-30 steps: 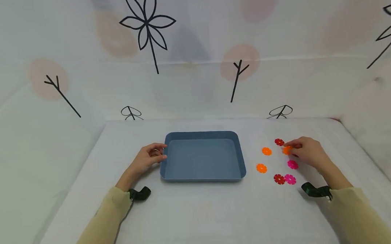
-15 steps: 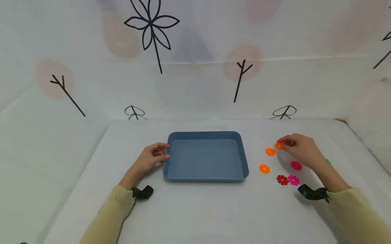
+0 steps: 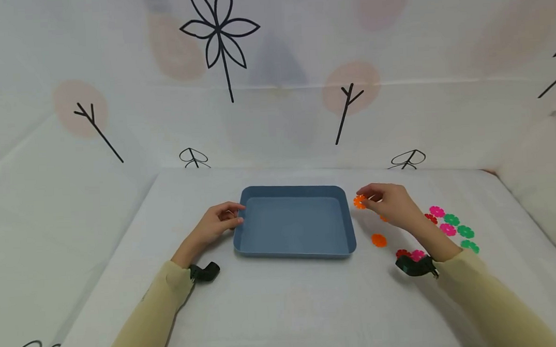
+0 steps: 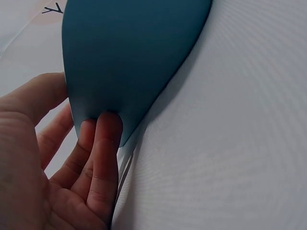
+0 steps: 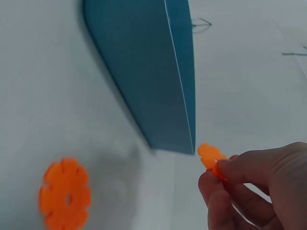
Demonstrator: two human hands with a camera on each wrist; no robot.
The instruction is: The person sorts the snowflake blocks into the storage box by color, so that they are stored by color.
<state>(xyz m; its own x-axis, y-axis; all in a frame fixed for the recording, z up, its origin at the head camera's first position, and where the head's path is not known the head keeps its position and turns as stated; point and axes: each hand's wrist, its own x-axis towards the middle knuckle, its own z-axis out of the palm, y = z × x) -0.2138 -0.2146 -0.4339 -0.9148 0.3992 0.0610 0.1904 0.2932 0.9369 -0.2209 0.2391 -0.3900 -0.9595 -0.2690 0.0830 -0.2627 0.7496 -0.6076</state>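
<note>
At the back hangs a patterned white backdrop; below it spreads the white table, and on that sits the blue tray; over to the right a pale sleeve slants in; the left hand grips the tray's left end, fingers bent at its wall; the right hand pinches an orange disc just beside the tray's right side; a black wrist camera partly blocks one red disc and one pink disc; three green discs lie right of that forearm.
</note>
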